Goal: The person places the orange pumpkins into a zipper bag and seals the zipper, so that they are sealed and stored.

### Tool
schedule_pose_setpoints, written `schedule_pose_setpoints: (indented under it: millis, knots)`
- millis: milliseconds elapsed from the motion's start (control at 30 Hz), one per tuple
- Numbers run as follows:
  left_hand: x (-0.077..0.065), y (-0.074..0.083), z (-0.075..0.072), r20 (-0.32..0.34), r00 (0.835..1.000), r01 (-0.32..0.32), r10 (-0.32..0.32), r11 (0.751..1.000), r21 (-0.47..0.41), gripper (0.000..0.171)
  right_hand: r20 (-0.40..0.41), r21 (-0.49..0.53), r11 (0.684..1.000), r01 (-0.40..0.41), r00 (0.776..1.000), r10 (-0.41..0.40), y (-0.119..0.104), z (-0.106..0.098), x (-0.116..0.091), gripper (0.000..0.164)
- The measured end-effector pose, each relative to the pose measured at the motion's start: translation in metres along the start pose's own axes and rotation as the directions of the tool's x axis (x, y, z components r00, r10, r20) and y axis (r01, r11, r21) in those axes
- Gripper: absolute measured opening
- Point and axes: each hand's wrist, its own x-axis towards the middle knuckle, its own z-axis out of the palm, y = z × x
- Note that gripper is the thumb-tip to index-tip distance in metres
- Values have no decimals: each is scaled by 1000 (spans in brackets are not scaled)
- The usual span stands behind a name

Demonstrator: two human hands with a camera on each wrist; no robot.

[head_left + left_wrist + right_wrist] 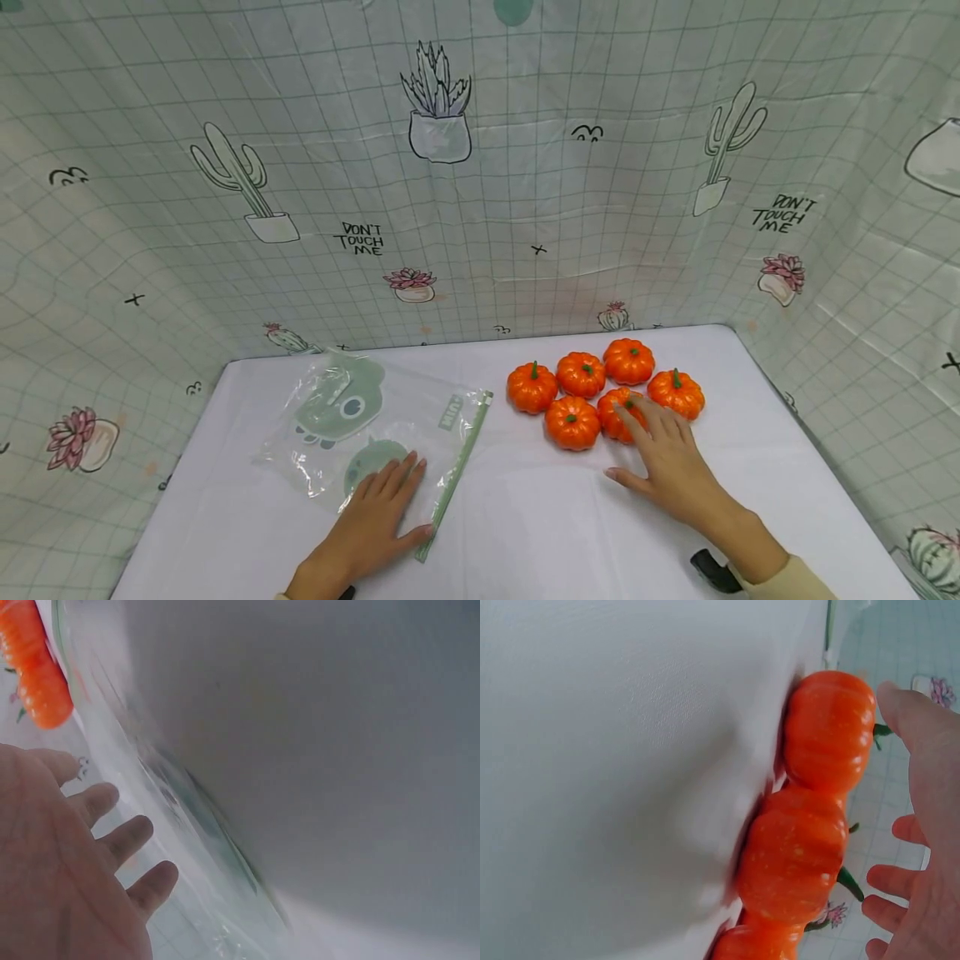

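A clear zip bag [420, 400] with a green dinosaur print and a green zip edge lies flat on the left of the table. My left hand [373, 521] is over its near part, fingers straight and thumb by the zip edge; the left wrist view shows the fingers [124, 840] above the film. Several small orange pumpkins [572, 422] with green stems sit in a cluster at the back right. My right hand [671, 467] hovers by the near pumpkins [793, 855], fingers spread and partly hiding one [615, 414]. Nothing is held in either hand.
A white cloth covers the table [525, 525]. Behind and at both sides hangs a gridded curtain [495, 200] printed with cacti and lettering. A black strap piece [714, 572] is at my right wrist.
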Motion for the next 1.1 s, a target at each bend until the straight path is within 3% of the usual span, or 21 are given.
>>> schedule_pose_setpoints:
  millis: [133, 433, 800, 1100]
  knots:
    - [-1, 1, 5, -9, 1000, -18, 18, 1000, 11, 88, -5, -5, 1000, 15, 1000, -15, -3, 3, 3, 92]
    - [-3, 7, 5, 39, 999, -20, 20, 1000, 13, 90, -40, -12, 997, 71, 997, -72, -9, 10, 10, 91]
    - [-1, 15, 9, -21, 1000, -8, 10, 993, 117, 87, -33, -46, 996, 77, 996, -78, -16, 14, 20, 91]
    - [1, 20, 10, -32, 999, 11, -7, 992, 123, 72, -9, -92, 995, 48, 999, -49, -21, 17, 29, 86]
